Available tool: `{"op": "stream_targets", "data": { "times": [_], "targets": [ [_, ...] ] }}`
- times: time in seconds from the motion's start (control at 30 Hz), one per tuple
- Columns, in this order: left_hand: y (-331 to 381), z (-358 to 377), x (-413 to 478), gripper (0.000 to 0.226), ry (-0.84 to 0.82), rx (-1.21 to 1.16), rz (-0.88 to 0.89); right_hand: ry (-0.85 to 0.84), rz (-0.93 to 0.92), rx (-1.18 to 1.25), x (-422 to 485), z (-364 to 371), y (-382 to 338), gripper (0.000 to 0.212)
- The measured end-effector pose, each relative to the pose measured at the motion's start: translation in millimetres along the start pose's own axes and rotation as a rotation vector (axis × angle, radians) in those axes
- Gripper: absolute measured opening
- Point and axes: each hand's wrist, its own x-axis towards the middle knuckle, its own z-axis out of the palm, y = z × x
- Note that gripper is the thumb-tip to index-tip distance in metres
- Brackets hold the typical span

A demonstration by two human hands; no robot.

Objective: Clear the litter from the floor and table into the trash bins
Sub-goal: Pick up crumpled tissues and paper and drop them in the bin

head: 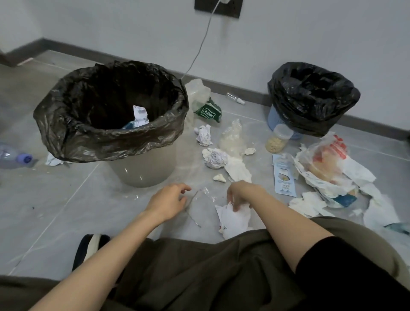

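Right hand (240,195) pinches crumpled paper (234,218); left hand (168,201) relaxed; grey bin (142,173) holds white scraps (139,116).

Pale wall (310,33) with dark baseboard (239,88) along its foot. A black outlet plate (213,8) at the top edge carries a white plug (225,1), whose thin white cable (200,47) hangs down toward the baseboard. A dark slipper (91,246) with a pale insole lies at lower left.

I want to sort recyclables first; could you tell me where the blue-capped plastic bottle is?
In the head view, the blue-capped plastic bottle lies on the floor at the far left edge, left of the grey bin, beside a crumpled paper scrap.
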Motion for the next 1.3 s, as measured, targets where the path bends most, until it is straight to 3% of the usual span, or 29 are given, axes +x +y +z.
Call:
{"op": "stream_targets", "data": {
  "times": [0.27,0.43,0.63,0.8,0.93,1.13,1.3],
  "targets": [
    [25.0,-9.1,34.4,0.037,0.055,-0.039,0.03,0.319,-0.055,0.152,-29.2,-78.2,39.3,0.027],
    [62.1,5.4,69.3,0.041,0.043,-0.055,0.087,0.583,0.088,0.252,-46.4,-91.0,77.3,0.022],
    [88.7,53.5,95.7,0.051,-0.023,0.037,0.174,0.683,0.159,0.459,-36.6,-85.6,96.3,0.014],
    [99.4,76.7,112.7,0.058,0.007,0.299,0.264,0.737,0.198,0.475,-23.6,-82.4,101.5,0.021],
    [106.1,86.0,118.5,0.043,0.098,0.386,0.334,0.764,0.215,0.475,-16.3,-79.6,102.0,0.033],
    [109.9,74.8,111.4,0.024,0.269,0.128,0.268,0.825,0.209,0.546,-12.6,-77.3,101.8,0.032],
    [119.7,25.7,87.4,0.014,0.411,-0.22,0.199,0.994,0.127,0.797,-22.8,-79.7,88.2,0.025]
  ]
}}
